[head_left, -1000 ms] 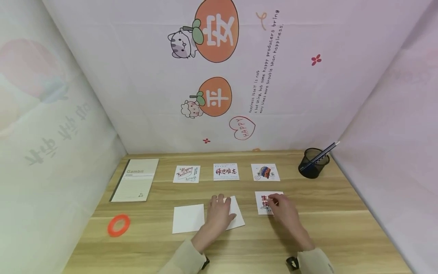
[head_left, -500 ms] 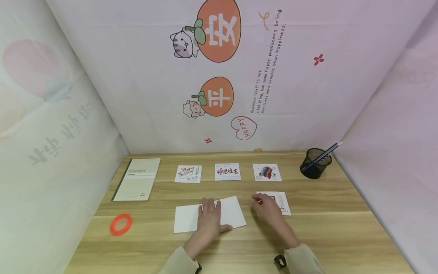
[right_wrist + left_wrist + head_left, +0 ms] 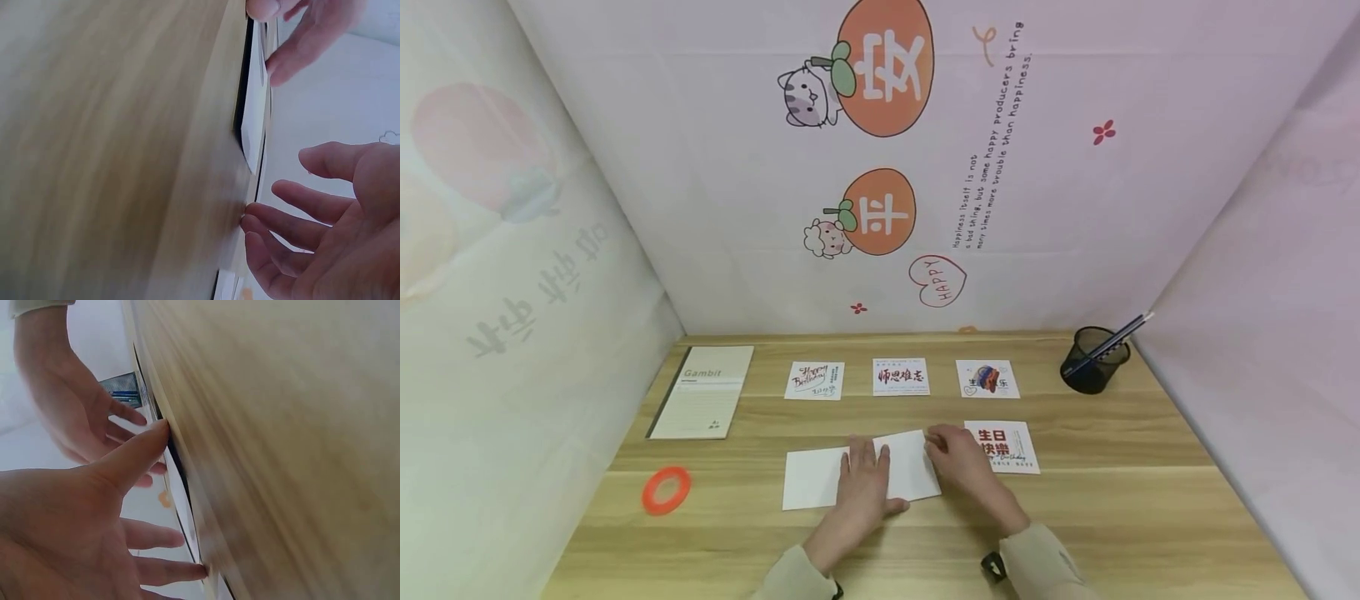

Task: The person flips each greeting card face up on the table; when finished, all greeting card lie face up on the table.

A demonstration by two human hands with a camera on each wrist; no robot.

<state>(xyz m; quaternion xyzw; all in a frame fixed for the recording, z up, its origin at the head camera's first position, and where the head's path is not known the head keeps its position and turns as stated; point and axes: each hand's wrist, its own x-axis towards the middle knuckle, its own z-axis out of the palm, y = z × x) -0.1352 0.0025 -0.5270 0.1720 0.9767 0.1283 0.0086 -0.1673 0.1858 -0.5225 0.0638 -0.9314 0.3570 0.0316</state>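
The left hand [image 3: 861, 490] is resting on the white paper [image 3: 912, 468] on the bench [image 3: 1112, 521], its fingers spread; the right hand [image 3: 964, 461], fingers apart and loosely bent, is standing just beside the paper's right edge. Farther back, three printed cards [image 3: 901, 377] are lying in a row.

We see a pale beige right sleeve [image 3: 1037, 567] with a faint greyish mark, a bare right hand [image 3: 964, 461] beyond it; just left of that sleeve, a black wristpiece [image 3: 992, 567]; well left of the same sleeve, a matching left sleeve [image 3: 792, 575], a sliver of black band [image 3: 838, 590] and a bare left hand [image 3: 861, 490]
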